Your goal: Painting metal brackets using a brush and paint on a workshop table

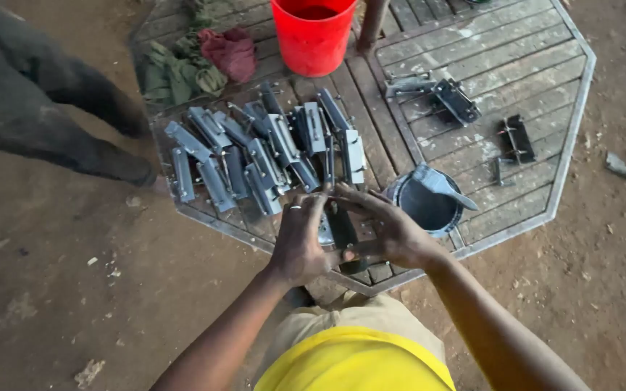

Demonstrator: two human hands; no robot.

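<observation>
Head view: left hand and right hand both grip a latch; grey paint tin holds a brush.

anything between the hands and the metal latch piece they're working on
Nothing visible. The left hand and right hand already clasp the dark metal latch piece between them, just in front of the pile of grey latches.

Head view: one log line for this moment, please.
left hand + right hand: gripping dark metal piece | beside: grey metal pieces, paint tin
</observation>
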